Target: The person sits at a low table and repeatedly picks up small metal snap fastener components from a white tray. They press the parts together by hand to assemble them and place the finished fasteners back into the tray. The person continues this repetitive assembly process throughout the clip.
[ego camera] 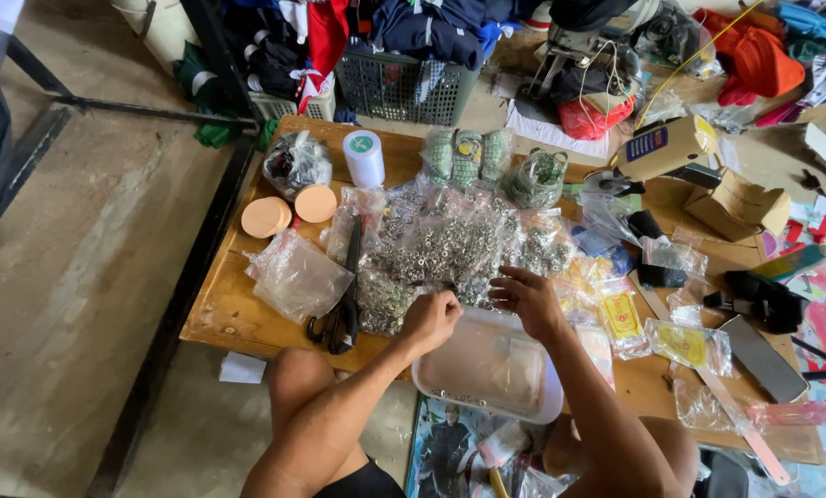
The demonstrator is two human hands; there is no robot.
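Fingers of both hands meet at the near edge of the heap of small silver metal rings, which spreads over clear plastic bags on the wooden table. The heap lies just ahead of both hands — away from the body — and its long axis runs left to right across the table. The left hand is curled narrow, fingertips pinched together at the heap's edge; what they grip is too small to tell. The right hand sits a little further forward, palm down, fingers loosely bent and touching the rings, so it is the nearer of the two. Both forearms angle inward from the knees. Directly beneath the hands sits a white plastic tub, a few rings along its near wall. Black scissors lie left of the heap, pointing away.
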